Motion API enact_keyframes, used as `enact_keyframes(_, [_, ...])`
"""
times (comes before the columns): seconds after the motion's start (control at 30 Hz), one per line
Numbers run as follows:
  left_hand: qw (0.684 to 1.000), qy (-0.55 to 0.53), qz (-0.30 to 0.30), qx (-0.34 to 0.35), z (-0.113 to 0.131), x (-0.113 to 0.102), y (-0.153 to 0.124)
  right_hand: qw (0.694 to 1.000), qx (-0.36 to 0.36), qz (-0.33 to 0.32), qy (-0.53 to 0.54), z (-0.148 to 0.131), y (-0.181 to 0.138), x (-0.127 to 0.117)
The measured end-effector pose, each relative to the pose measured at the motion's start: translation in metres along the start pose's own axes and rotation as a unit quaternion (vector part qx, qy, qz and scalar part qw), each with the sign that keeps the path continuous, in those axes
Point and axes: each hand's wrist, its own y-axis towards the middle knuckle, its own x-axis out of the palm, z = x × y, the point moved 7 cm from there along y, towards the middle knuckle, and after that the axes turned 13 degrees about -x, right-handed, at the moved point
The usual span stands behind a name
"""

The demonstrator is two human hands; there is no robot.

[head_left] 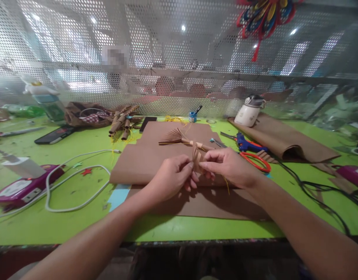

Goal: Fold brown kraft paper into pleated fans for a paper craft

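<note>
Between my two hands is a pleated piece of brown paper (pixel 197 156), its folds standing up in a narrow fan. My left hand (pixel 179 171) pinches its left side between thumb and fingers. From the right, my right hand (pixel 220 165) grips the other side with thumb and forefinger. Just behind them a small paper broom (pixel 174 137) with a spread, fringed end and a rolled handle lies on brown paper sheets (pixel 138 161). A bit of yellow thread hangs below my right hand.
Orange-handled scissors (pixel 256 161) and a blue-handled tool (pixel 246 143) lie to the right, near black cables (pixel 307 186). Behind stand a white bottle (pixel 249 111) and folded brown paper (pixel 290 136). At left are a purple power strip (pixel 24 190), white cable (pixel 62 210), phone (pixel 55 134) and paper rolls (pixel 120 122).
</note>
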Motion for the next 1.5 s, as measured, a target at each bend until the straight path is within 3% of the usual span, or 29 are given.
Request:
enact_keyframes(0.17, [0.999,0.043,0.013,0.022,0.001,0.001,0.0,0.998,0.018,0.018,0.061,0.004,-0.001,0.007])
enact_keyframes(0.4, [0.999,-0.014,-0.043,0.014,0.0,0.007,0.001,0.984,0.061,0.055,0.157,0.018,-0.003,0.012])
enact_keyframes(0.5, [0.999,-0.003,-0.039,0.011,0.002,0.006,0.0,0.982,0.058,0.064,0.166,0.02,-0.002,0.013])
enact_keyframes(0.7, [0.999,0.036,-0.014,0.02,0.005,0.004,-0.002,0.986,0.044,0.077,0.141,0.023,-0.002,0.011])
enact_keyframes(0.9, [0.999,-0.027,-0.035,0.011,0.001,0.005,0.001,0.995,0.041,0.088,0.036,0.018,-0.002,0.001])
enact_keyframes(1.1, [0.999,-0.032,-0.017,0.003,0.0,0.001,0.002,0.996,0.04,0.053,0.058,0.011,-0.001,0.006])
enact_keyframes(1.33, [0.999,-0.035,-0.038,-0.006,0.003,0.006,-0.001,0.994,0.028,0.025,0.1,0.01,-0.003,0.015])
enact_keyframes(1.5, [0.997,-0.042,-0.07,-0.007,0.003,0.008,-0.003,0.999,0.013,0.048,0.011,0.007,-0.001,0.005])
